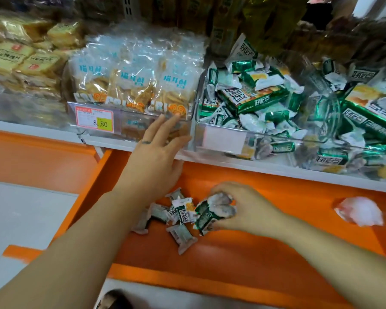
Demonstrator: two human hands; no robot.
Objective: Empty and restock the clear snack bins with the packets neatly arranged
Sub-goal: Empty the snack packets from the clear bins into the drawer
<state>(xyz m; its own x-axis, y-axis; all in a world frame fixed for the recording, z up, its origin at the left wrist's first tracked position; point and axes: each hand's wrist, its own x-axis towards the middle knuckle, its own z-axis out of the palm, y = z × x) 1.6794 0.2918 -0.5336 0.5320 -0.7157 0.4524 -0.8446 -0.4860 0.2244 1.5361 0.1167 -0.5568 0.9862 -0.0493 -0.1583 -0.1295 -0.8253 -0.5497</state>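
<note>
Restocking looks barely begun: the right-hand clear bin (221, 137) is heaped with green-and-white packets lying every which way, none in rows, while a small scatter of loose packets (178, 219) waits on the orange shelf (265, 253) below. The right hand (243, 206) curls round a bunch of packets (212, 212) there, gripping them just above the shelf. The left hand (156, 152) reaches up, fingers straight and holding nothing, fingertips against the front of the crisp-bag bin (129, 128). Its price tag (95, 119) reads 8.80; the bags show "CRI" and blue Chinese characters. The packets' lettering is Chinese too. A crumpled white wad (359, 211) lies to the right.
</note>
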